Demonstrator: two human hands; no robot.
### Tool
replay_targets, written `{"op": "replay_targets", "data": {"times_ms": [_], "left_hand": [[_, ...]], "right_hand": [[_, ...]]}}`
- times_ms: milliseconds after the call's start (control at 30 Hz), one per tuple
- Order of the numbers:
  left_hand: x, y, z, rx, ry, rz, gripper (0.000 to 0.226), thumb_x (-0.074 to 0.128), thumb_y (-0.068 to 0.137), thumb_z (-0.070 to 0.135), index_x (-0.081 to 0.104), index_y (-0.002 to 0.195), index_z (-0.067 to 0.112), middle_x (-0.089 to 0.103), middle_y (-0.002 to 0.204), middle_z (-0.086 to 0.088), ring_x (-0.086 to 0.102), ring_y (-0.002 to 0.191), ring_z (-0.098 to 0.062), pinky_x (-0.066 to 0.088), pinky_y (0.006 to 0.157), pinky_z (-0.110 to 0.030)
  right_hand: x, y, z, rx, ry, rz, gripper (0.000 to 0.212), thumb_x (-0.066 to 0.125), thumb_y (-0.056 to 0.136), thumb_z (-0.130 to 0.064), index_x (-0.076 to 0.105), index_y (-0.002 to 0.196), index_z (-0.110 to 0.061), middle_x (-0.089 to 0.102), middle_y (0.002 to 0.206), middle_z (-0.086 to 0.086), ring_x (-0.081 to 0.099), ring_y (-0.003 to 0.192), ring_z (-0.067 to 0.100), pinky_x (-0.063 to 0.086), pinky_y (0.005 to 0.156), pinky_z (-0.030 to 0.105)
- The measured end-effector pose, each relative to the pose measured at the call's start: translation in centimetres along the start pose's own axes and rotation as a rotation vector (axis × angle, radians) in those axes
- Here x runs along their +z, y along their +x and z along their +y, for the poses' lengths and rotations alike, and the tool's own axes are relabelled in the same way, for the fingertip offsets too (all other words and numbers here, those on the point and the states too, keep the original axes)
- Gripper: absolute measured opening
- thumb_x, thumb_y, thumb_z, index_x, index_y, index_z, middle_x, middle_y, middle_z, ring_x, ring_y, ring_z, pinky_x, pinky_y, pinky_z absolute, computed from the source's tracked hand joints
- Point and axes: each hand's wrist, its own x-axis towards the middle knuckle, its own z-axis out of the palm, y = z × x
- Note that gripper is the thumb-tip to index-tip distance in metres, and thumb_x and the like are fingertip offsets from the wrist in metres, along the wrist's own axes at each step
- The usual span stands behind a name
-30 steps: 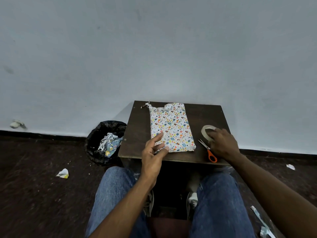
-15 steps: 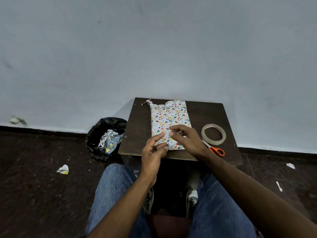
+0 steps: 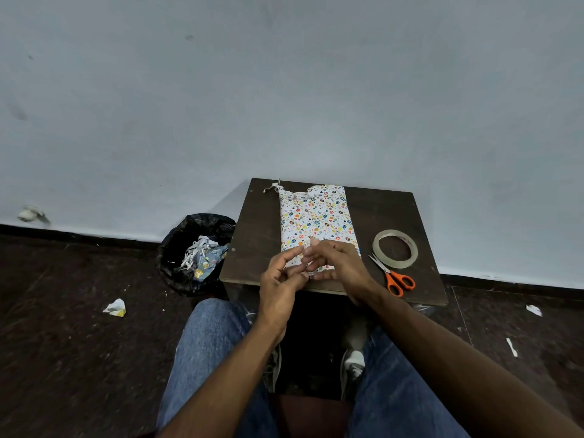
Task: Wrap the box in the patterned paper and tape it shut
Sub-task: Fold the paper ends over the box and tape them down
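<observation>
Two bare hands are meeting over the near end of a flat rectangular box wrapped in white paper printed with small coloured shapes (image 3: 316, 221), which is lying lengthwise on a small dark brown wooden table (image 3: 385, 213), its far end reaching almost to the table's back edge. The left hand (image 3: 279, 281) is hovering at the box's near left corner with fingers loosely bent and its forefinger stretching toward the right hand; whether it is pinching anything I cannot tell. The right hand (image 3: 339, 263) is lying across the near end of the box with fingers curled, fingertips touching those of the left; whether a piece of tape is sitting between them is too small to make out. At the box's far left corner a twisted tail of paper is sticking out. A ring-shaped roll of clear tape (image 3: 395, 248) is lying flat on the table to the right of the box, and orange-handled scissors (image 3: 393, 275) are lying just beside it, blades pointing toward the box. A bin lined with a black bag (image 3: 189, 248), holding paper scraps, is standing on the dark floor just left of the table.
</observation>
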Motion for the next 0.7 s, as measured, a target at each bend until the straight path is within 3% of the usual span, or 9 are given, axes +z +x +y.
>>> {"op": "replay_targets", "data": {"times_ms": [67,367,533,700], "left_hand": [[0.0,-0.1,0.1,0.005,-0.001,-0.002,0.047,0.053,0.086,-0.016,0.068,0.111,0.02,0.065,0.124,-0.009,0.069,0.103,-0.01,0.053,0.074,-0.018],[-0.8,0.4,-0.5,0.02,0.044,0.007,0.043,0.056,0.084,-0.017,0.069,0.108,0.016,0.064,0.122,-0.013,0.069,0.105,-0.02,0.053,0.078,-0.02],[-1.9,1.3,-1.8,0.242,0.488,0.056,0.051,0.062,0.079,-0.01,0.067,0.101,0.036,0.058,0.117,0.005,0.058,0.111,-0.011,0.045,0.093,-0.017],[-2.7,1.8,-3.0,0.228,0.768,0.074,0.056,0.065,0.081,0.003,0.057,0.134,0.021,0.053,0.13,0.006,0.05,0.118,-0.013,0.045,0.097,-0.031]], "right_hand": [[0.3,0.1,0.0,-0.009,-0.041,0.019,0.026,0.064,0.094,-0.031,0.071,0.08,-0.011,0.07,0.079,0.006,0.062,0.069,0.012,0.054,0.069,0.031],[0.5,0.0,0.8,0.011,-0.067,0.031,0.01,0.065,0.091,-0.004,0.068,0.082,-0.009,0.068,0.073,0.008,0.061,0.06,0.01,0.054,0.065,0.027],[0.6,0.1,1.0,0.096,-0.101,0.086,0.014,0.066,0.09,-0.003,0.067,0.077,-0.009,0.067,0.07,0.007,0.057,0.053,0.009,0.054,0.058,0.027],[0.6,0.3,1.5,0.148,-0.112,0.226,0.013,0.064,0.09,-0.004,0.065,0.077,-0.005,0.061,0.06,0.003,0.051,0.043,0.007,0.052,0.047,0.025]]}}
